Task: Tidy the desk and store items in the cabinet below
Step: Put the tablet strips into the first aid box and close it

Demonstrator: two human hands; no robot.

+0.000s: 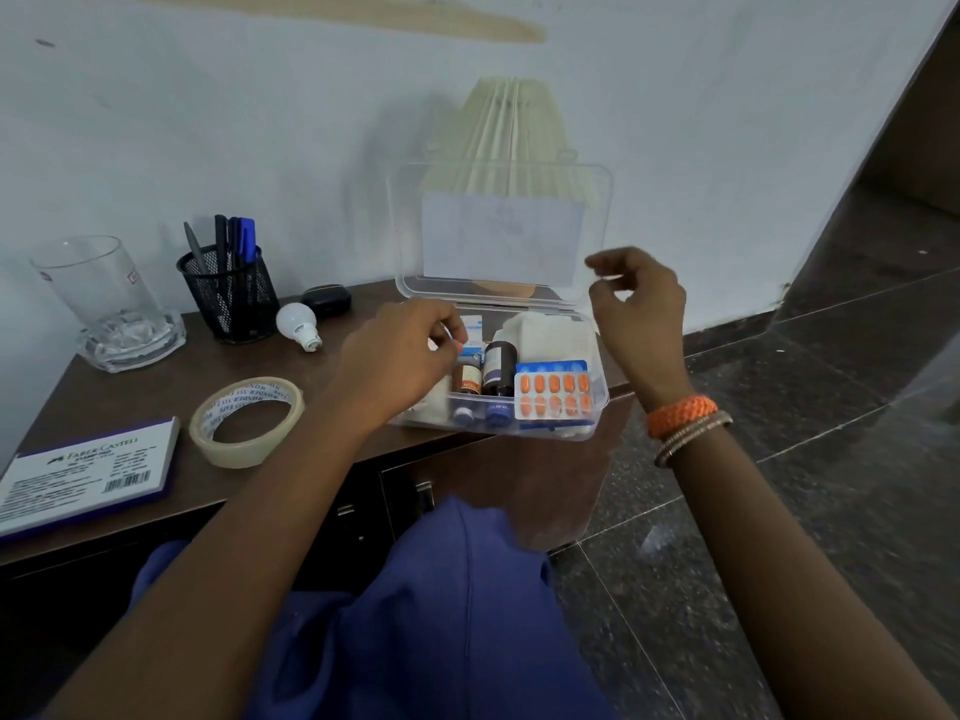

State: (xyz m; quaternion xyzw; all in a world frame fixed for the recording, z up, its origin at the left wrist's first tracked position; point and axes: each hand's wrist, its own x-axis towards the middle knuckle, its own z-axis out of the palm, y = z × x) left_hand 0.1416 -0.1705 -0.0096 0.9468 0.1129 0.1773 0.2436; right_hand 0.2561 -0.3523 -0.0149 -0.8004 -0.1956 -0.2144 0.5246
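The clear plastic medicine box (597, 387) sits at the right end of the brown desk (156, 387), with its front right corner poking out past the desk edge. Its lid (501, 231) stands open and leans back toward the wall. Inside are a strip of orange pills (554, 397), a dark brown bottle (500, 368), a smaller bottle with an orange label (466, 379) and some white stuff.

The left hand (400, 366) is down in the box, fingers pinched on something small with a red tip — I cannot tell what it is. The right hand (641, 304) floats beside the lid with its fingers loosely curled and nothing in it.

What could go wrong? The box hangs over the edge, so a hard push from the hand inside could tip it off and spill the pills and bottles on the floor. The lid could flop shut on the fingers if it gets bumped. The light bulb (298, 324) is round — a knock could make it roll.

The left hand hides the left part of the box. The lampshade (498, 127) shows only through and above the lid. The cabinet (493, 491) below is dark and partly behind the blue clothes. The white pad box (78, 475) is cut off at the left edge.
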